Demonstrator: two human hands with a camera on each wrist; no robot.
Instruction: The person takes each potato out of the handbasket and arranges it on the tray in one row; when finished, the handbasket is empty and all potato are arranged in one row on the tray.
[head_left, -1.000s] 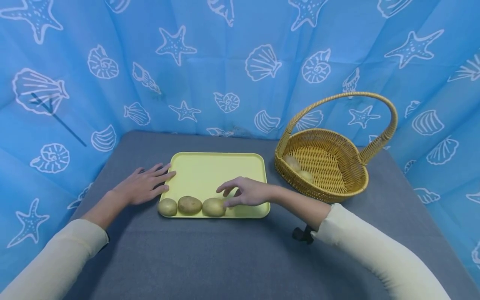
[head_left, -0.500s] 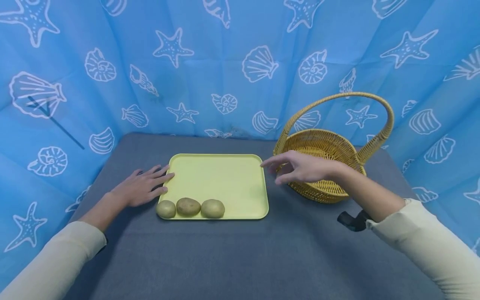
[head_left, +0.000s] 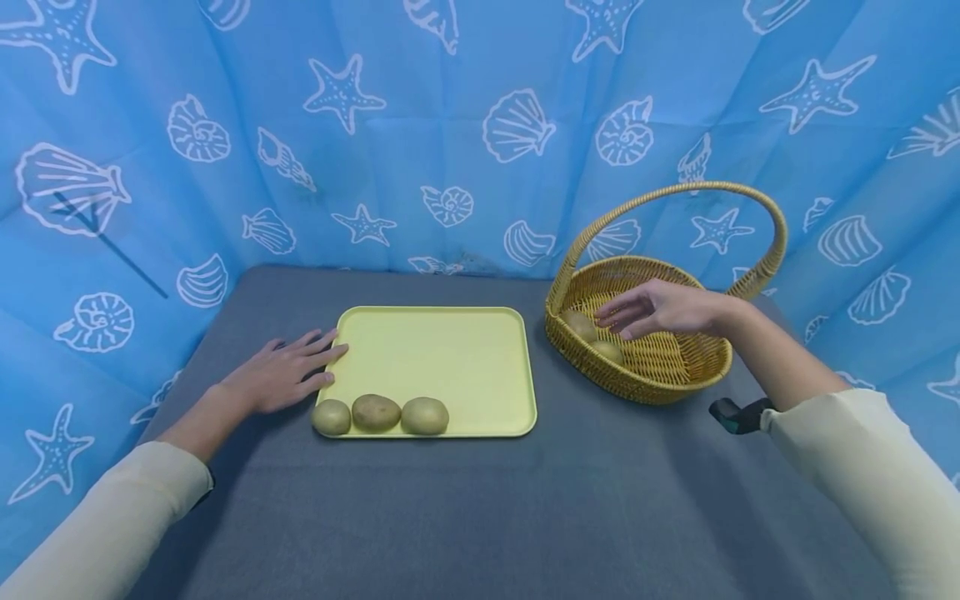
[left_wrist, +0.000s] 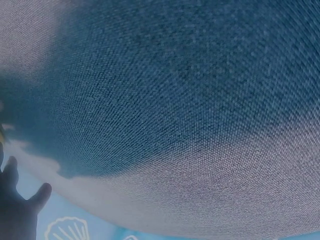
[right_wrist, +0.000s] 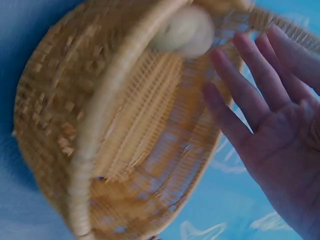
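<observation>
Three potatoes, a small one (head_left: 332, 417), a brown one (head_left: 377, 412) and a larger pale one (head_left: 425, 416), sit in a row along the near edge of the yellow tray (head_left: 465, 358). My left hand (head_left: 281, 375) lies with fingers spread, its fingertips on the tray's left rim. Above the wicker basket (head_left: 637, 387) hovers my right hand (head_left: 671, 308), fingers loosely extended and holding nothing. Inside the basket, at its left side, lie two potatoes, one farther back (head_left: 580, 325) and one nearer (head_left: 608, 352). The right wrist view shows the bare palm (right_wrist: 280, 135) beside the basket's rim.
The basket's tall arched handle (head_left: 675, 190) rises over its opening, close to my right hand. A grey cloth (head_left: 450, 517) covers the table. Behind it hangs a blue curtain (head_left: 450, 125) printed with shells and starfish.
My right hand has let go of the pale potato on the tray and moved right, over the basket. My left hand has stayed at the tray's rim.
</observation>
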